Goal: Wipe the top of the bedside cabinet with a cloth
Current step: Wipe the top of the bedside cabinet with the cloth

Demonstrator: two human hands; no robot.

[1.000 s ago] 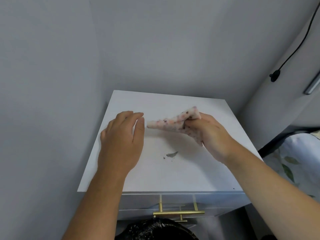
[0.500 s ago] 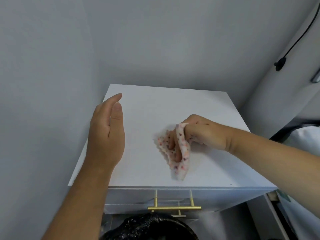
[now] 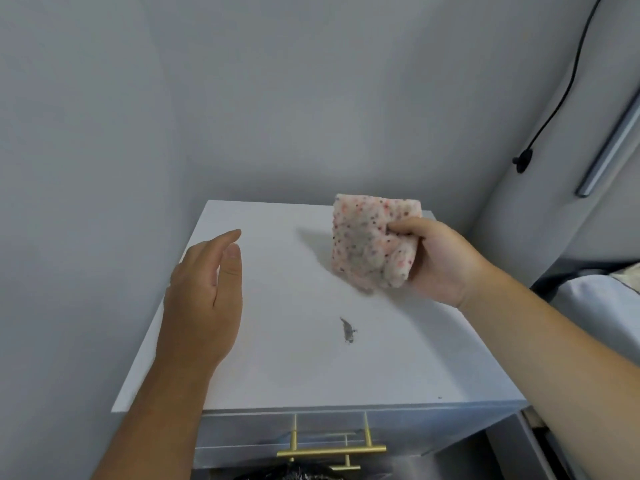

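One dark smudge (image 3: 347,330) remains on the cabinet top (image 3: 294,358) at lower centre, so wiping looks unfinished. The right hand (image 3: 436,261) grips the speckled cloth (image 3: 372,244), lifted at centre right; the left hand (image 3: 204,299) hovers open, empty.

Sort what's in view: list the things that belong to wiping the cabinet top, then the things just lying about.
Part of the job:
- cloth, speckled, gripped in the right hand
- cabinet top, white
- grey smudge on the top
- left hand, open, empty

Just lying about:
- gold drawer handle
- black cable on the wall
- bedding at right
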